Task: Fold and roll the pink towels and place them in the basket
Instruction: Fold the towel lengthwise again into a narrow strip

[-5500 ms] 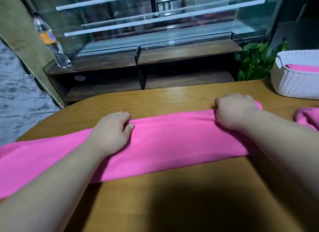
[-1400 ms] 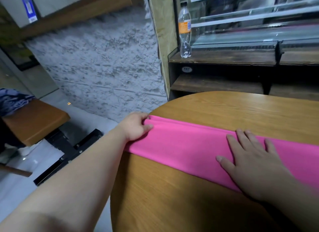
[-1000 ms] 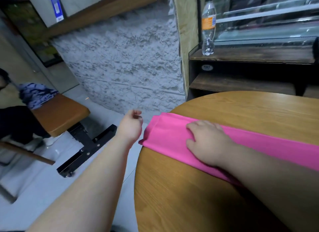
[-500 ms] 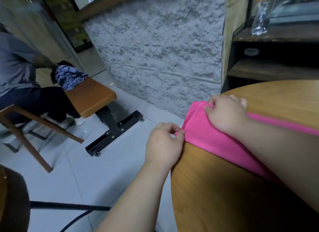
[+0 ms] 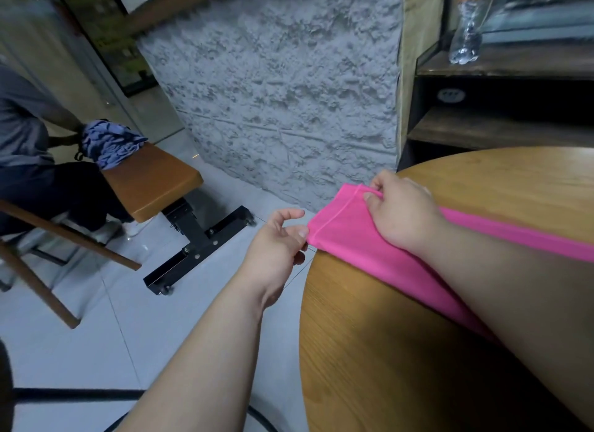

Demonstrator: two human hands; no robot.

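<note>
Head cam has left hand (image 5: 279,243) and right hand (image 5: 401,213) each pinching an end corner of the towel (image 5: 352,240) at the 10 o'clock rim of the table (image 5: 379,361), so I reckon an uneven first tuck could cone the roll, or the overhang slips off.

Towel (image 5: 353,239): pink cloth, matt, smooth weave, stitched hem. Table (image 5: 369,351): wood-grain top, slight sheen. Wall (image 5: 283,94): grey, rough, pitted. Bench (image 5: 151,181): brown seat, smooth with sheen; base black metal. Bottle (image 5: 466,36): clear plastic, crinkled. Floor (image 5: 96,335): pale tiles, smooth.
</note>
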